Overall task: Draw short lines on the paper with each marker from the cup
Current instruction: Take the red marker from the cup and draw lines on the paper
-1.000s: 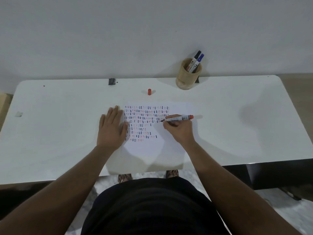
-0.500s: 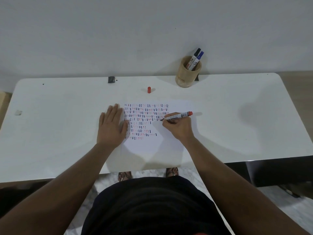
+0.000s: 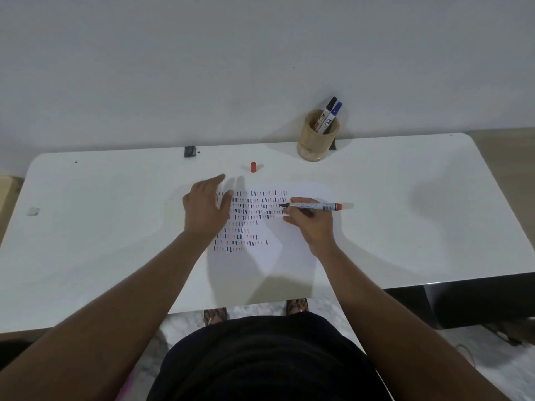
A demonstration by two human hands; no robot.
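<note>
A white paper (image 3: 269, 256) with rows of short red, blue and dark lines lies in the middle of the white table (image 3: 405, 227). My right hand (image 3: 309, 224) grips a red marker (image 3: 315, 206), uncapped, its tip at the right end of the rows. My left hand (image 3: 207, 206) hovers over the paper's upper left corner, fingers spread and pointing toward the red cap (image 3: 253, 167), which stands upright beyond the paper. A wooden cup (image 3: 317, 140) at the back holds a black marker (image 3: 326, 112) and a blue marker (image 3: 333, 115).
A small black object (image 3: 189, 151) sits at the table's back edge near the wall. A small pale scrap (image 3: 33, 211) lies near the left edge. My feet (image 3: 296, 305) show below the table's front edge.
My left hand has lifted off the paper's left side and moved up and forward toward the red cap. My right hand holds the marker in much the same place.
</note>
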